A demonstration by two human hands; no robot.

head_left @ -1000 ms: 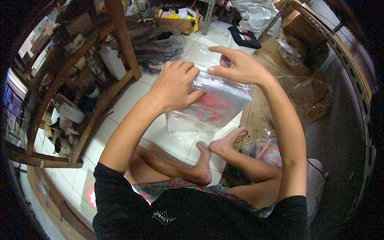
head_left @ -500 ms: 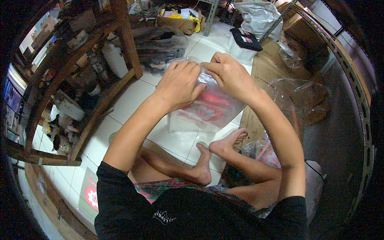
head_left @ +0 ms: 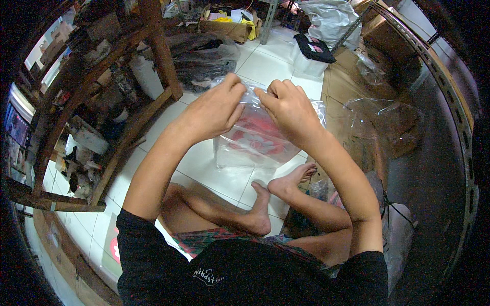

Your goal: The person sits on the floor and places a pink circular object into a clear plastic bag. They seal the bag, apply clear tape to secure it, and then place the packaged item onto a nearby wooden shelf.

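A clear plastic bag [head_left: 235,155] hangs over the white tiles in front of my feet. Inside it shows a red item with a white flower print [head_left: 258,142]. Closed on the bag's top edge at the left is my left hand [head_left: 219,104], thumb pointing inward. My right hand [head_left: 288,108] pinches the same edge farther right, its index finger and thumb together. A short stretch of wrinkled plastic spans the gap between the two hands. The fingertips of both hands are partly hidden behind the knuckles.
A wooden shelf [head_left: 162,51] full of bottles and clutter stands at left. Dark plastic wrapping [head_left: 201,58] lies ahead of it. Beyond are a cardboard box [head_left: 224,30] and a white container with a black cloth [head_left: 311,64]. Flattened cardboard [head_left: 339,86] and a metal rack [head_left: 439,66] are at right.
My hands have moved apart along the bag's top edge, the left going left and the right going slightly right and down. The bag's upper edge is now more spread.
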